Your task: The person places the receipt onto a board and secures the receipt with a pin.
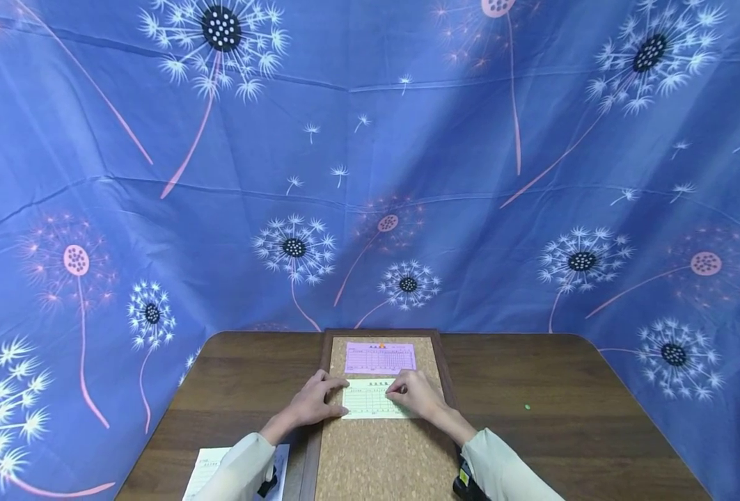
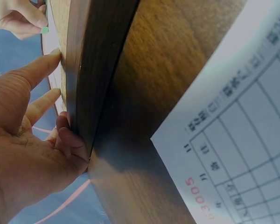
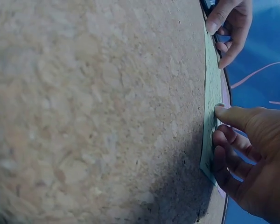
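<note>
A cork board (image 1: 382,452) in a dark wooden frame (image 2: 93,60) lies on the brown table (image 1: 564,431). A pink form (image 1: 379,358) sits at its top under an orange pin (image 1: 381,345). Below it lies a pale green form (image 1: 370,405). My left hand (image 1: 315,403) rests with straight fingers on the form's left edge and against the frame. My right hand (image 1: 415,394) is at the form's top edge, fingers curled, thumb pressed to the paper (image 3: 209,93). In the left wrist view a small green pin (image 2: 45,30) shows at the right hand's fingertips.
A white printed form (image 1: 205,473) lies on the table left of the board, near the front edge. A small green pin (image 1: 527,407) lies loose on the table to the right. A blue dandelion-print cloth (image 1: 370,174) hangs behind and around the table.
</note>
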Action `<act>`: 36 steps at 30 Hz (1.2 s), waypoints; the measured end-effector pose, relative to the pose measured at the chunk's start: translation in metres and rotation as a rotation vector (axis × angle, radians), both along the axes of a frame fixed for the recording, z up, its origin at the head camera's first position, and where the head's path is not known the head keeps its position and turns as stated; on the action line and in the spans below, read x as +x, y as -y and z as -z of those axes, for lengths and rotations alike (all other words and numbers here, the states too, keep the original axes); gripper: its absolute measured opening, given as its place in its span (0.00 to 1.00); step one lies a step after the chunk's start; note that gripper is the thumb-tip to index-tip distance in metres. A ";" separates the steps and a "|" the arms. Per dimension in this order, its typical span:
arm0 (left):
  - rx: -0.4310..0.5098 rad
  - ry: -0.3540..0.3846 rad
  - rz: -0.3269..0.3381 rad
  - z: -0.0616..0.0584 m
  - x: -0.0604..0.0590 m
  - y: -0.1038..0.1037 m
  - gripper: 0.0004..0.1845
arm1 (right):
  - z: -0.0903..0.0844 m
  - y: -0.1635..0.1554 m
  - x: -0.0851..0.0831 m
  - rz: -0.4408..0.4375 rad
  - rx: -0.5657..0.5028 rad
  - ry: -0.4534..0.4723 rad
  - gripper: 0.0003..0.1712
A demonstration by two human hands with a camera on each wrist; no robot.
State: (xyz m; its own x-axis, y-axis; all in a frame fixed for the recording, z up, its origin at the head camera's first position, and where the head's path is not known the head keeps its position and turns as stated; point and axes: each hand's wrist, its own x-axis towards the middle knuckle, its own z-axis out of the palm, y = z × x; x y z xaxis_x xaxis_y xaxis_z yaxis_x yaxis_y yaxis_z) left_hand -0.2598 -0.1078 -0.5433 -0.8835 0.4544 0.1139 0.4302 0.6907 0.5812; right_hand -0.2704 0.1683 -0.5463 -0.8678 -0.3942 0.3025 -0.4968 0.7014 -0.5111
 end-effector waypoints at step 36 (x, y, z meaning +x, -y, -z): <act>0.001 -0.008 -0.001 0.001 -0.001 0.000 0.28 | -0.002 0.003 -0.001 -0.005 0.043 0.023 0.05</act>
State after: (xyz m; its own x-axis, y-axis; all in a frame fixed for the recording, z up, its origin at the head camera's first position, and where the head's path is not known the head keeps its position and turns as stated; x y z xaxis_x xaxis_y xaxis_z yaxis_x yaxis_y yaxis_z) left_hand -0.2605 -0.1074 -0.5447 -0.8830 0.4535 0.1214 0.4342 0.6908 0.5782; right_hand -0.2718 0.1650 -0.5445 -0.8721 -0.4111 0.2655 -0.4892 0.7203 -0.4918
